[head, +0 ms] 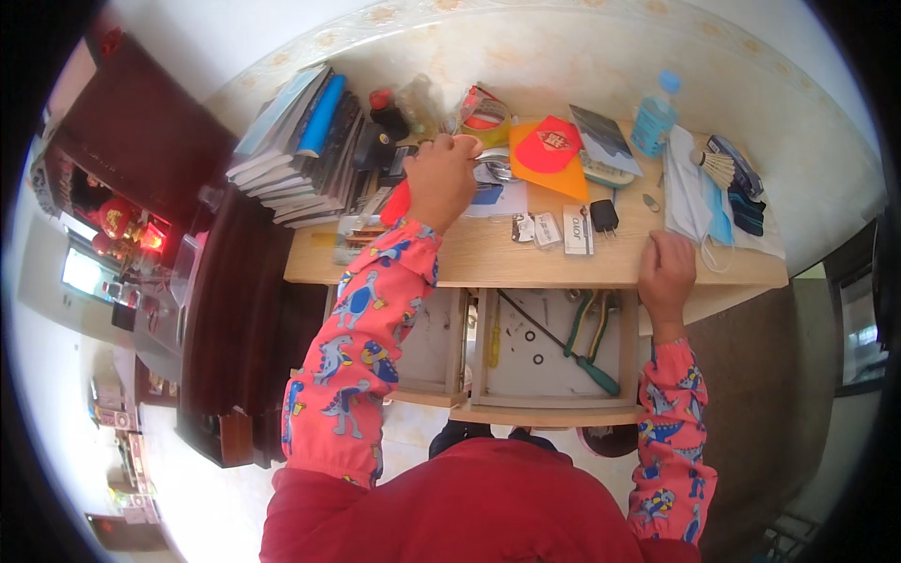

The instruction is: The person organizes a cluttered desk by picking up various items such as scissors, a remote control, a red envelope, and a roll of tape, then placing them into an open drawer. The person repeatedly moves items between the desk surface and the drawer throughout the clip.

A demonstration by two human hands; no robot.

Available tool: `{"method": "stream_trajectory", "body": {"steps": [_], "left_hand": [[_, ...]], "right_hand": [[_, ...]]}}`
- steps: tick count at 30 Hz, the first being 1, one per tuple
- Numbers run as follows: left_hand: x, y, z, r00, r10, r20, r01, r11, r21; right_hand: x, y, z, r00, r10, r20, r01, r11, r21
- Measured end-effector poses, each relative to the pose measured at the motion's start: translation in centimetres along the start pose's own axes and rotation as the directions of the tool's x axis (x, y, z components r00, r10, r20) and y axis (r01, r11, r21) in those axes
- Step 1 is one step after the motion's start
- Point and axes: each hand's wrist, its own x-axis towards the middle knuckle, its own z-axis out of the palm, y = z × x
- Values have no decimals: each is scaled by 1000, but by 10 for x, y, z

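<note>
Over the back of the wooden desk point(612, 264) my left hand point(442, 179) reaches forward, fingers bent down. A small pinkish round thing point(468, 146) shows at its fingertips; whether the hand grips it is hidden. Just beyond stands a roll of yellow tape point(496, 130), and a red object point(398, 204) lies partly under the wrist. My right hand point(665, 271) rests curled at the desk's front edge, with nothing visible in it. Below, a pulled-out drawer point(521, 380) contains green-handled pliers point(597, 324), a green-handled screwdriver point(598, 376), a yellow-handled tool point(495, 341) and two black rings point(538, 359).
Stacked books point(281, 155) stand at the left. An orange envelope point(538, 158), a black charger plug point(604, 217), a blue-liquid bottle point(654, 119), a shuttlecock point(714, 167) and a blue face mask point(719, 218) occupy the desk. A second drawer point(426, 352) is also out.
</note>
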Motion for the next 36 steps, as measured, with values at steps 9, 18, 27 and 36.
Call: {"method": "stream_trajectory", "body": {"steps": [9, 18, 27, 36], "left_hand": [[-45, 20, -113, 982, -146, -122, 25, 733, -680], [-144, 56, -153, 834, 542, 100, -295, 592, -750], [-171, 105, -37, 720, 692, -47, -617, 608, -501], [-178, 115, 31, 655, 754, 46, -699, 628, -343]], "right_hand": [[-1, -3, -2, 1000, 18, 0, -18, 1000, -22], [1, -1, 0, 999, 20, -34, -20, 1000, 7], [-2, 5, 1, 999, 29, 20, -28, 999, -25], [0, 1, 2, 999, 10, -37, -10, 1000, 0]]}}
